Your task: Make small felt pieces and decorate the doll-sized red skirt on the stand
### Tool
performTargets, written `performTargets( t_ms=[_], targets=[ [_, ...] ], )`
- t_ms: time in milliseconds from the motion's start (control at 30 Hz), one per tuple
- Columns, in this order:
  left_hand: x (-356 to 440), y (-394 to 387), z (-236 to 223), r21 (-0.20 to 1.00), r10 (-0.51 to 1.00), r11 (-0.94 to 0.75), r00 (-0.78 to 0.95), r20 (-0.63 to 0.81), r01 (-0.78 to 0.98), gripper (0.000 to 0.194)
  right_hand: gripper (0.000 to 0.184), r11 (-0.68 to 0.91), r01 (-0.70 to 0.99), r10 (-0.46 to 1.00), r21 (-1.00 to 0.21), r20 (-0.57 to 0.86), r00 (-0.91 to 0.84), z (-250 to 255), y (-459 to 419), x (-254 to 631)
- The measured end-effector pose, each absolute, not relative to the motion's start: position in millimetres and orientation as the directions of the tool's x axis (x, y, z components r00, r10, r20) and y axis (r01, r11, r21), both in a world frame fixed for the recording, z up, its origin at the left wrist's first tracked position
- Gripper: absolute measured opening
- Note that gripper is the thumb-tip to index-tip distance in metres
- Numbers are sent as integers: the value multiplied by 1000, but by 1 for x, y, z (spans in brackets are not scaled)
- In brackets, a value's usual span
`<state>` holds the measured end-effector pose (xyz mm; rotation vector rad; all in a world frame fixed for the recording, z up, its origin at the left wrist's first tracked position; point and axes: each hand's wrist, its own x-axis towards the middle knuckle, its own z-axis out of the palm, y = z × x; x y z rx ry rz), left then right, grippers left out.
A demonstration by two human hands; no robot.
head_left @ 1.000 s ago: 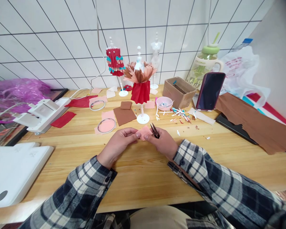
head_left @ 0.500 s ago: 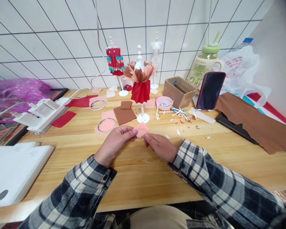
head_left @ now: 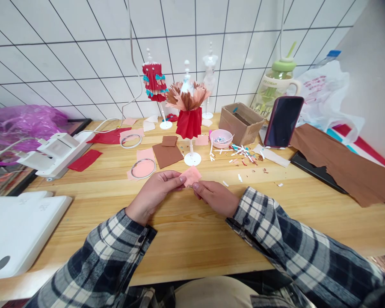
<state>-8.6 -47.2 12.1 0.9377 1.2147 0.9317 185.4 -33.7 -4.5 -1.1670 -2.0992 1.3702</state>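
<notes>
My left hand [head_left: 162, 186] pinches a small folded piece of pink crepe paper [head_left: 191, 174] between thumb and fingers, above the table. At the paper's lower edge my right hand [head_left: 214, 196] is closed on a thin metal tool; only its tip shows, and its kind is hidden by the fingers. Just beyond stands a small white dress form [head_left: 192, 158] wearing a red pleated skirt [head_left: 189, 123] and a collar of brown and pink paper petals [head_left: 188, 98]. Left of it lie brown paper squares [head_left: 167, 155] and a roll of tape [head_left: 143, 168] on pink paper.
Behind stand a dress form in a red dress [head_left: 154, 81] and a bare one [head_left: 209, 77]. A pink bowl [head_left: 221, 139], cardboard box [head_left: 241, 124], paper scraps [head_left: 244, 154] and propped phone [head_left: 284, 122] are to the right. A power strip [head_left: 56, 155] lies left.
The pink paper has shifted slightly to the right and turned a little. The tool's tip shows less beside the right thumb. Both hands keep nearly the same place.
</notes>
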Motion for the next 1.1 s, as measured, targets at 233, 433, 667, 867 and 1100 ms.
performTargets(
  t_ms=[233,433,667,867,1100],
  targets=[
    [-9,-47,14,940,933,340,141,-332,-40,25,43,172,391,789,-904,-111,-604,-6,-32,185],
    [-9,-48,14,942,935,333,139,-325,-39,25,43,163,348,772,-923,-100,-628,-4,-31,185],
    [-7,-48,15,941,945,326,50,-323,-90,28,44,140,342,752,-929,-125,-647,-2,-30,186],
    [-2,-48,13,888,941,312,-20,-338,-336,22,40,-90,271,797,-958,-232,-557,-2,-43,180],
    [7,-52,7,853,933,348,58,-354,-389,19,22,-208,196,759,-958,-285,-586,3,-50,173]
  ],
)
